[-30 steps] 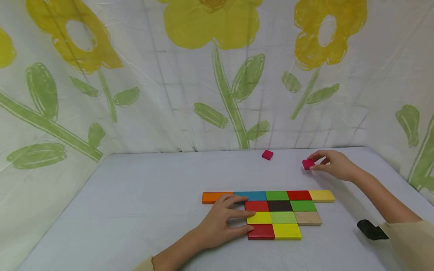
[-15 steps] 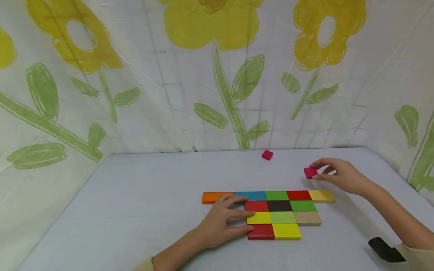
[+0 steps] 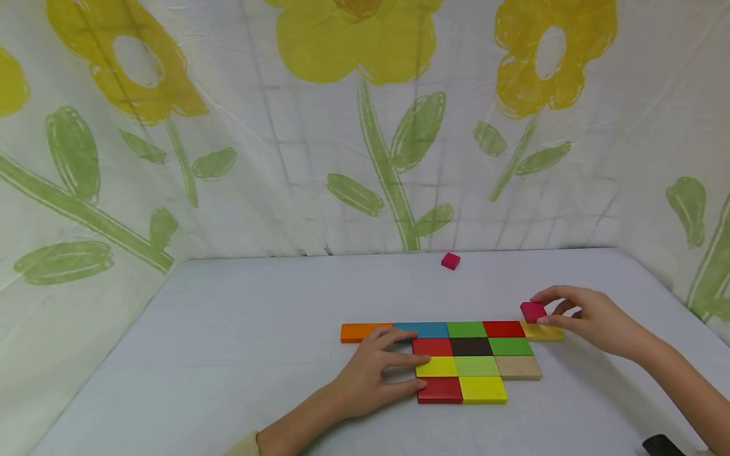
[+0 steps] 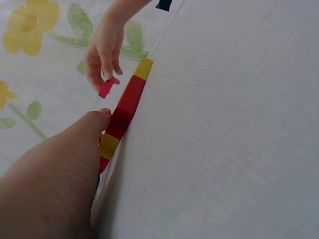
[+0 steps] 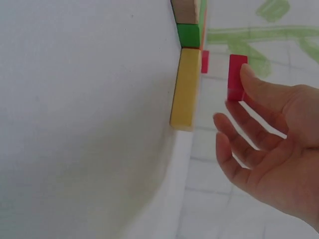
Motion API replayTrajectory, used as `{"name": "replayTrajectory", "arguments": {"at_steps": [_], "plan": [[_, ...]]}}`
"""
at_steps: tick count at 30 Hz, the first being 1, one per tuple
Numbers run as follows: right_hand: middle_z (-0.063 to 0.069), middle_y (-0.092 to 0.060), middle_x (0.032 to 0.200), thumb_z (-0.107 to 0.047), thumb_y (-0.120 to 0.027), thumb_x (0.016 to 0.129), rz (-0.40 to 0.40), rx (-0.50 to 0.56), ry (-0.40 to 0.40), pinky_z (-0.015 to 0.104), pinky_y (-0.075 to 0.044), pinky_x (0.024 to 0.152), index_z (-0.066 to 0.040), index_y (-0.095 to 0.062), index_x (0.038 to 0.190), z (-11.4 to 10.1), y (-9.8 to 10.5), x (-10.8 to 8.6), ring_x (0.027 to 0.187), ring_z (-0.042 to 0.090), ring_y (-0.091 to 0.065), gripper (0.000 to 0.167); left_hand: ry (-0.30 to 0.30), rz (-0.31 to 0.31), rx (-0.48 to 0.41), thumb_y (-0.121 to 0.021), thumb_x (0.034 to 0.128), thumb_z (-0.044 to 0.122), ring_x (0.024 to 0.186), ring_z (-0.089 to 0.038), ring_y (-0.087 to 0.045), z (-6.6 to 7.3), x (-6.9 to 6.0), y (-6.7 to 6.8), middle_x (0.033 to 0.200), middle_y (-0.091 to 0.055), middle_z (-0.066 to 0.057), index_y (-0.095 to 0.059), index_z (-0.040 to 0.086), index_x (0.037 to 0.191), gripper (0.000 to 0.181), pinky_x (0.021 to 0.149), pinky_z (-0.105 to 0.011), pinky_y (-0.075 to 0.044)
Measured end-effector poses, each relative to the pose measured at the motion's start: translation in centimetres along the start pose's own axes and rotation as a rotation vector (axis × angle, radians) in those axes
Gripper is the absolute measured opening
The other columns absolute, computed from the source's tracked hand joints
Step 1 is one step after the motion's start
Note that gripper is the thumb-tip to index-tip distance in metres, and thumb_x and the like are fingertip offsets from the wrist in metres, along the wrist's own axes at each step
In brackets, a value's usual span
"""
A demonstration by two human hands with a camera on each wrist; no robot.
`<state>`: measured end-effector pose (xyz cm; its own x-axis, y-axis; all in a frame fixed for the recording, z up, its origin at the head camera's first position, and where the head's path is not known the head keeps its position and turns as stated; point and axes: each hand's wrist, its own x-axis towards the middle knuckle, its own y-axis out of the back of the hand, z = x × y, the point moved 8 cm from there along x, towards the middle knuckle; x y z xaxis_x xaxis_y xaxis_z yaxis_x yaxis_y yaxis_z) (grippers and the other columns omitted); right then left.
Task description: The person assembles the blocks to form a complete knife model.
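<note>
Coloured flat blocks lie edge to edge in four rows on the white table, the far row longest. My left hand (image 3: 373,373) rests at the left side of these rows, its fairly straight fingertips touching a blue block (image 3: 430,330), a yellow block (image 3: 436,366) and a dark red block (image 3: 440,390). My right hand (image 3: 593,316) pinches a small crimson block (image 3: 533,311) between thumb and fingers. In the right wrist view this crimson block (image 5: 237,77) is held above the table, apart from the pale yellow block (image 5: 186,89) at the far row's right end.
A second small crimson block (image 3: 450,261) lies near the table's back edge. An orange block (image 3: 365,332) forms the far row's left end. Behind the white table (image 3: 228,316) hangs a cloth (image 3: 256,158) painted with flowers.
My right hand has brought the pinched crimson block nearer and slightly right, from the back of the table to near the far row's right end. My left hand stays in place.
</note>
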<state>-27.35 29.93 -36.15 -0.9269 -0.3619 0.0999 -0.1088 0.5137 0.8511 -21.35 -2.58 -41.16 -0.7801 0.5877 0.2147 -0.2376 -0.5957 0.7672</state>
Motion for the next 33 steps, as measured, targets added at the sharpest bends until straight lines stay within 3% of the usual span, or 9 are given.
{"name": "replayTrajectory", "arguments": {"at_steps": [6, 21, 33], "plan": [[0.004, -0.073, 0.113, -0.013, -0.081, 0.092, 0.013, 0.008, 0.035, 0.023, -0.057, 0.073, -0.008, -0.074, 0.121, 0.3, -0.3, -1.3, 0.087, -0.004, -0.060, 0.030, 0.002, 0.000, -0.009, -0.073, 0.0979, 0.047, 0.142, -0.015, -0.041, 0.0, 0.0, -0.1, 0.151, -0.056, 0.008, -0.073, 0.035, 0.137, 0.040, 0.111, -0.047, -0.049], [0.004, -0.072, 0.107, -0.014, -0.085, 0.088, -0.016, 0.032, -0.010, 0.022, -0.057, 0.070, -0.008, -0.074, 0.119, 1.4, -1.4, -2.5, 0.083, -0.001, -0.058, 0.033, -0.003, 0.001, 0.006, -0.073, 0.0980, 0.048, 0.142, -0.015, -0.042, 0.0, 0.0, 0.0, 0.151, -0.056, 0.008, -0.073, 0.035, 0.137, 0.041, 0.112, -0.048, -0.048], [-0.013, -0.064, 0.087, -0.014, -0.084, 0.089, -0.056, 0.049, 0.031, 0.022, -0.053, 0.066, -0.010, -0.073, 0.116, 1.5, -2.0, -2.7, 0.076, 0.003, -0.056, 0.030, 0.005, -0.005, -0.001, -0.073, 0.0979, 0.048, 0.142, -0.015, -0.042, -0.1, 0.0, -0.1, 0.152, -0.055, 0.008, -0.073, 0.035, 0.137, 0.041, 0.112, -0.050, -0.047]]}}
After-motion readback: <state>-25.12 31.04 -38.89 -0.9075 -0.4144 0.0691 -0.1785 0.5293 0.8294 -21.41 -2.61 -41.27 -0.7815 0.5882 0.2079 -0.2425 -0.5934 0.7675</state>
